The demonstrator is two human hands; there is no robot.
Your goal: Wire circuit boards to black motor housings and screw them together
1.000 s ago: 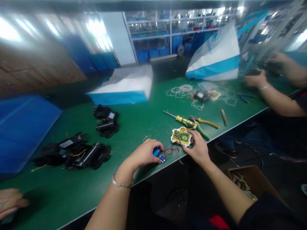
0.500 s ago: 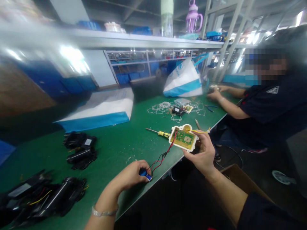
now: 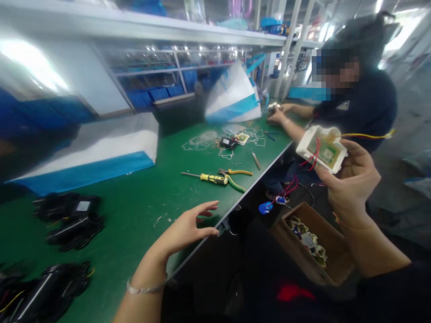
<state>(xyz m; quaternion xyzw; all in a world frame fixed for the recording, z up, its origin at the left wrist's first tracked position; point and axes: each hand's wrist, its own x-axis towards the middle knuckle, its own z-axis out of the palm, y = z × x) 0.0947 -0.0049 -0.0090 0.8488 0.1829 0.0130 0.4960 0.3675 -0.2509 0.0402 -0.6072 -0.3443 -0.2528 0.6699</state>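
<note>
My right hand (image 3: 353, 179) grips a circuit board in a white plastic housing (image 3: 321, 148), raised off to the right past the table's edge. Yellow wires stick out of its right side. Red and dark wires hang from it, with a blue part (image 3: 266, 207) dangling at their end over the floor. My left hand (image 3: 191, 226) is empty, fingers apart, at the edge of the green table. Beyond it lie a yellow-handled screwdriver (image 3: 213, 178) and pliers with yellow and green handles (image 3: 240, 175), close together.
Below the housing, a cardboard box (image 3: 340, 264) on the floor holds several similar boards. Black devices (image 3: 74, 215) lie at the table's left. White-and-blue bags (image 3: 134, 157) stand behind. A co-worker (image 3: 363, 98) sits at the right, hands on a small part. A shelf (image 3: 134, 27) spans above.
My left hand has let go of the blue part, which now hangs from its wires. My right hand has carried the housing up and right, off the table. The view has turned right.
</note>
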